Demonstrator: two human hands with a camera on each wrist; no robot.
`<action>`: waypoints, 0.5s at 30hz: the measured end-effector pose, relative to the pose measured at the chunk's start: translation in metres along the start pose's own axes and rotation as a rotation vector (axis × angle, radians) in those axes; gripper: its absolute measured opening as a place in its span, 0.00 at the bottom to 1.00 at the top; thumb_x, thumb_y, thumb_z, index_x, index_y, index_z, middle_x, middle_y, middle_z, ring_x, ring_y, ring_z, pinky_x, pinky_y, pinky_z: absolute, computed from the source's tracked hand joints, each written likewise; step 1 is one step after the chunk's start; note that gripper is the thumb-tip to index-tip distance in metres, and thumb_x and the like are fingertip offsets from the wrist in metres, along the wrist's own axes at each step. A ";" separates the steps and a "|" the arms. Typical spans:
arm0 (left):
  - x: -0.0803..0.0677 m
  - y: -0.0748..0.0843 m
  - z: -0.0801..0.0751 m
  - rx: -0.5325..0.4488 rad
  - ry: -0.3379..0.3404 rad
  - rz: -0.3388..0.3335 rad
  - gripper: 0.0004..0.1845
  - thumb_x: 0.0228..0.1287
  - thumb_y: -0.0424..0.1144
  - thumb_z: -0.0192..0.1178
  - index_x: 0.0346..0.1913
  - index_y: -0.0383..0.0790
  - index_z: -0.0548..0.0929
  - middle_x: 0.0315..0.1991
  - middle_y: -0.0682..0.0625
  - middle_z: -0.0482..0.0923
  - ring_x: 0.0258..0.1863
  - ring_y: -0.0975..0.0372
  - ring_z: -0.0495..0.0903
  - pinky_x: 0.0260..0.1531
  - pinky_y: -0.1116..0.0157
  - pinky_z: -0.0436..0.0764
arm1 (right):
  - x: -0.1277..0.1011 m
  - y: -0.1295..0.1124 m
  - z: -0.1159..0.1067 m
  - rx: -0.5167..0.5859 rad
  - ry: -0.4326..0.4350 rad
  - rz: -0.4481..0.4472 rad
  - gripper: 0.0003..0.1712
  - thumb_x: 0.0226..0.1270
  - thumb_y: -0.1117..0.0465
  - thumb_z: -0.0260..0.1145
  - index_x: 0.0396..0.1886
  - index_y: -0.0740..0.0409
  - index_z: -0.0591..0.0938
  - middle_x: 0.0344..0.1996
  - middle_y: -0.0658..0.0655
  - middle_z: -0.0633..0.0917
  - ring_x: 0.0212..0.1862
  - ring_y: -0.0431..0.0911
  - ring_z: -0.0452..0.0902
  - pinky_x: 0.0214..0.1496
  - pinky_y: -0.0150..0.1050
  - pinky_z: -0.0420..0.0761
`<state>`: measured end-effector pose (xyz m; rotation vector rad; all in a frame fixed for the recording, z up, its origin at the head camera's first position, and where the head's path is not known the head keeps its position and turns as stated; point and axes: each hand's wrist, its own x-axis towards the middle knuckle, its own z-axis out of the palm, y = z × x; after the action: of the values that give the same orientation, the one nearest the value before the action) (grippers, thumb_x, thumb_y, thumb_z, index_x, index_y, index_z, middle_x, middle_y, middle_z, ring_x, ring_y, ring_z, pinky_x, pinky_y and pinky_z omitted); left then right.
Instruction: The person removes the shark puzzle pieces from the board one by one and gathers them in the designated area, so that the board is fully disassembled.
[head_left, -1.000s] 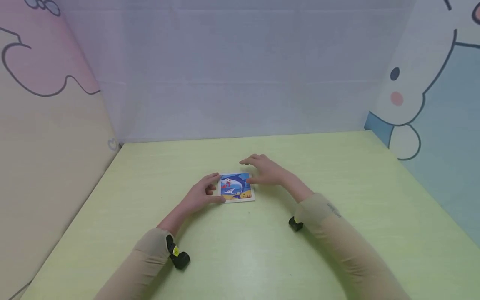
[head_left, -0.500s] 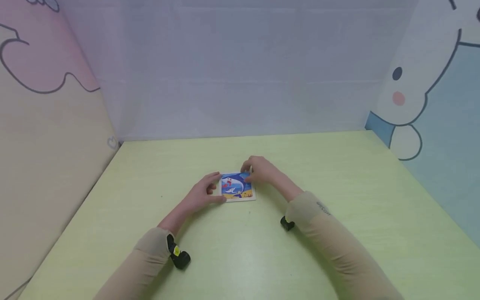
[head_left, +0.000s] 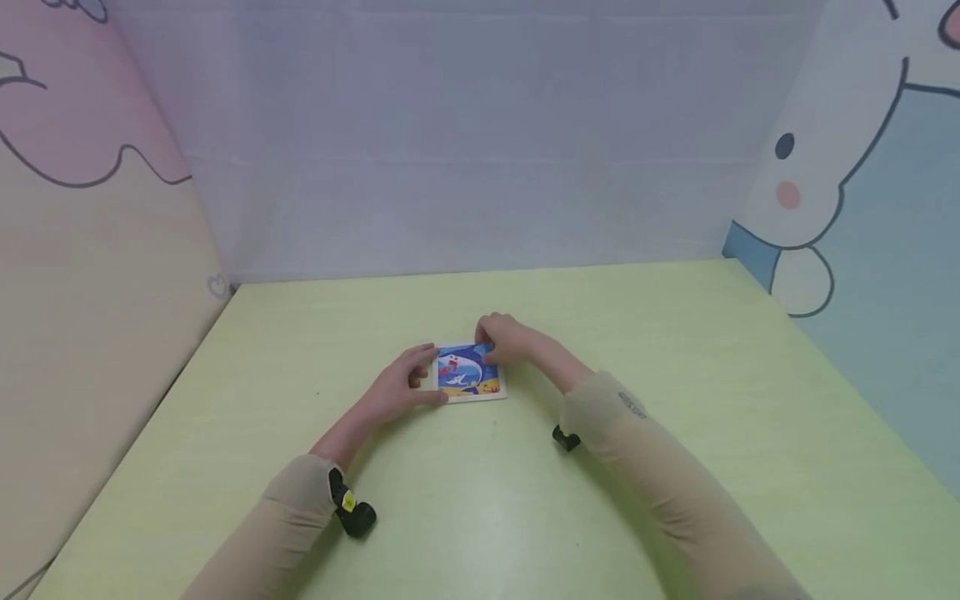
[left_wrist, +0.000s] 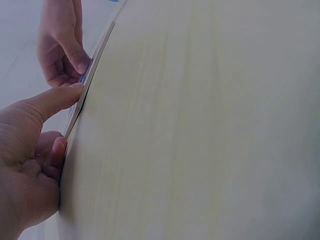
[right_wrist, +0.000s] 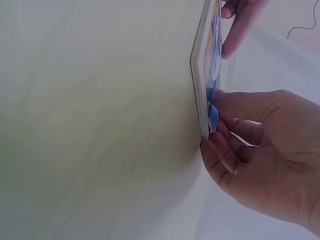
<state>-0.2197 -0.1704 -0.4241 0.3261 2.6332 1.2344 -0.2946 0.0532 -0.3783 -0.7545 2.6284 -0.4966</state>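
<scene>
Blue sea-animal puzzle (head_left: 467, 373) gripped at two edges, tabletop (head_left: 465, 517) stretching wide around it

With the puzzle as the centre of the clock in the head view, it lies near the middle of the tabletop, its white rim showing best along the 6 and 3 o'clock sides. The left hand (head_left: 392, 387) sits between 8 and 9 o'clock, its fingers clamped on the left edge: thumb at the 7 o'clock corner, fingertips at the 10 o'clock corner. The right hand (head_left: 510, 340) is at 2 o'clock, thumb and fingers pinched together on a loose blue piece (right_wrist: 214, 119), which the right wrist view shows tilted up at the puzzle's corner.

Toward 6 o'clock, between the two beige sleeves (head_left: 667, 483), open tabletop runs to the bottom of the head view. More room spreads toward 3 o'clock, and a shorter stretch leads to the back edge at 12 o'clock, where a pale cloth (head_left: 480, 125) rises. Printed panels stand along the side edges: a pink and cream panel (head_left: 112, 275) at 10 o'clock, a blue and white panel (head_left: 892, 208) at 2 o'clock, both well apart from the hands.
</scene>
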 end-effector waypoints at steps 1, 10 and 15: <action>0.000 0.000 0.000 0.000 0.000 -0.003 0.44 0.59 0.44 0.71 0.76 0.42 0.62 0.77 0.48 0.56 0.59 0.53 0.70 0.59 0.56 0.71 | 0.000 0.000 0.000 0.000 0.000 -0.004 0.16 0.67 0.63 0.67 0.52 0.62 0.77 0.47 0.59 0.79 0.51 0.49 0.73 0.60 0.43 0.75; -0.002 0.002 0.000 -0.001 0.004 -0.018 0.43 0.60 0.45 0.70 0.76 0.43 0.62 0.77 0.49 0.56 0.59 0.53 0.69 0.59 0.56 0.71 | 0.001 0.015 0.003 0.027 0.028 -0.126 0.18 0.67 0.62 0.67 0.54 0.59 0.77 0.48 0.57 0.80 0.52 0.48 0.75 0.61 0.42 0.76; -0.002 0.003 0.001 -0.008 0.005 -0.021 0.43 0.59 0.44 0.71 0.75 0.43 0.62 0.77 0.49 0.56 0.59 0.53 0.70 0.59 0.56 0.71 | 0.001 0.032 0.002 0.098 0.001 -0.209 0.20 0.67 0.61 0.67 0.58 0.54 0.80 0.50 0.56 0.80 0.54 0.48 0.76 0.60 0.42 0.77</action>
<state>-0.2173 -0.1687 -0.4224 0.2941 2.6281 1.2404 -0.3087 0.0772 -0.3938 -1.0024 2.5173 -0.6775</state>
